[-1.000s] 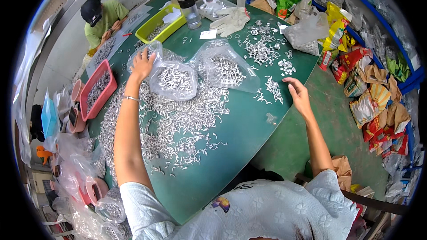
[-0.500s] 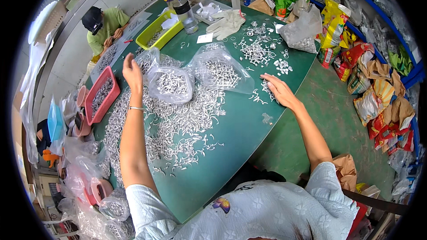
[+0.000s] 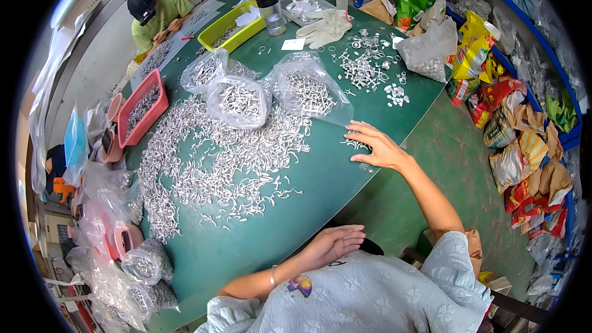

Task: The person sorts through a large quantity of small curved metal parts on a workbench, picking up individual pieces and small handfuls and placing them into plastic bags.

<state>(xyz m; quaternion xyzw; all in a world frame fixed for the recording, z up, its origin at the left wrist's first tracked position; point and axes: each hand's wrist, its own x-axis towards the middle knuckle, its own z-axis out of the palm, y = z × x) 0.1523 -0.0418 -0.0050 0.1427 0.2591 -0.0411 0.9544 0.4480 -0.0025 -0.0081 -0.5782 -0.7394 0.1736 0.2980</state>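
Note:
My right hand rests near the right edge of the green table, fingers spread above a few small silvery curved metal pieces. Whether the fingers touch those pieces, I cannot tell. Below the table edge, close to my body, my left hand is held with its palm turned up and fingers stretched out, nothing in it. A broad spread of curved silvery metal pieces covers the table's left part. Behind it stand a clear plastic bag of such pieces and another clear bag with cross-shaped pieces.
A pink tray and a yellow-green tray hold small metal parts. A water bottle and white gloves sit at the back, near mixed metal parts. A co-worker bends over small parts at far left. Filled sacks line the right.
My left hand has come from above the far left of the table down to its near edge. My right hand has shifted slightly left and nearer, over the small pieces.

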